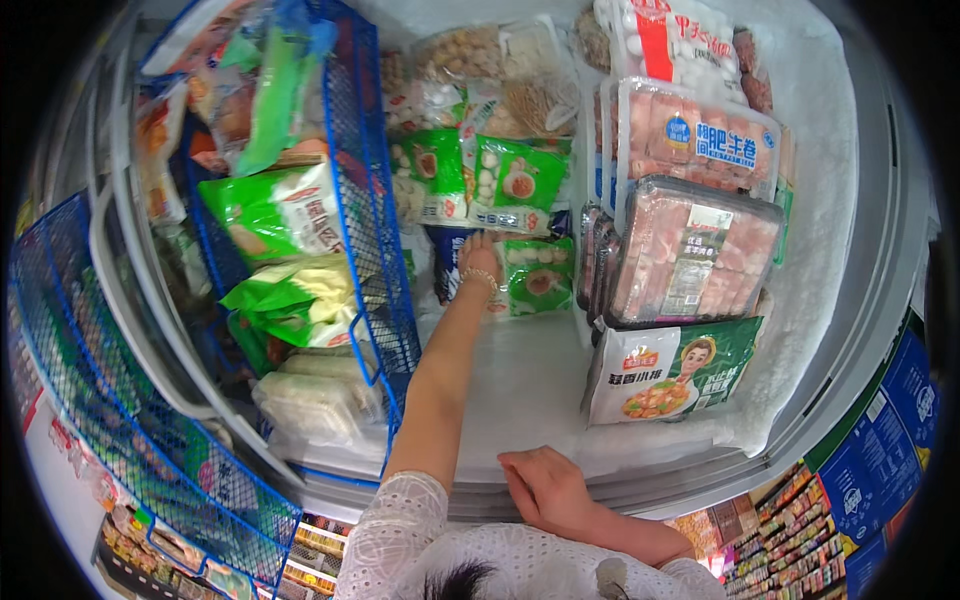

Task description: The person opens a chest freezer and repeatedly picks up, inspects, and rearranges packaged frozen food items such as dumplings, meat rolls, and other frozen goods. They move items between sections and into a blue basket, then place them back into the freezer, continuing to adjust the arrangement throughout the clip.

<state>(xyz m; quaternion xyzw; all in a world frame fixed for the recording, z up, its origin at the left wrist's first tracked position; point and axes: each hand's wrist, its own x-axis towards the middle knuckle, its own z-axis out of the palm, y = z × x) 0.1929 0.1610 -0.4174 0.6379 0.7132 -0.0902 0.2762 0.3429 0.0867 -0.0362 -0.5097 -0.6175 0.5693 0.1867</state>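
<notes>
My left hand (480,259) reaches down into a chest freezer, a bracelet on its wrist. It rests against a dark blue food packet (448,255), beside a green-and-clear bag of frozen balls (538,277). Whether its fingers grip the packet is hard to make out. Just beyond lie more green bags of frozen balls (517,180). My right hand (547,484) hovers at the freezer's front edge, its fingers curled in and nothing visible in them.
On the right stand trays of sliced meat rolls (697,255) and a white-and-green food bag (675,371). Left is a blue wire basket (367,187) holding bags and clear plastic boxes (307,397). Another blue basket (150,420) is outside the freezer's rim (480,495).
</notes>
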